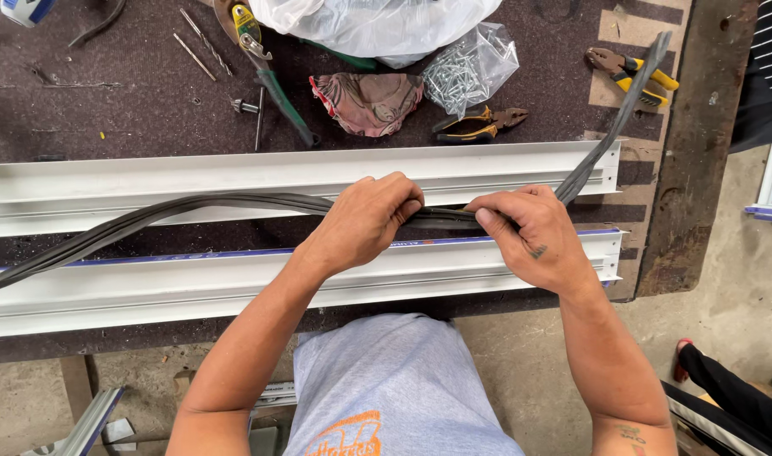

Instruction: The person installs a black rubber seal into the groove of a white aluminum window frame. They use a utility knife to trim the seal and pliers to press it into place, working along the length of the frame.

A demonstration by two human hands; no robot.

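Closest to the person, a white aluminium channel (234, 287) lies lengthwise along the desk (698, 169) edge, running left to right across the body. Just above it, both hands are clenched on a long black rubber strip (192, 211): the left hand (365, 221) pinches it with fingers curled over the top, and the right hand (534, 236) grips it right beside, thumb pressing down, the two hands almost touching. The strip's long axis follows the channels, so it stretches away to the left well past the left hand, sagging toward the near channel, while to the right it rises from the right hand and slants up toward the far corner of the desk. A second white channel (192, 181) lies parallel behind the hands. Farther back on the dark desk top sit a crumpled rag (369, 101), a clear bag of screws (470, 67), two pairs of pliers (479, 124), green-handled snips (276, 93) and a white plastic bag (377, 25).
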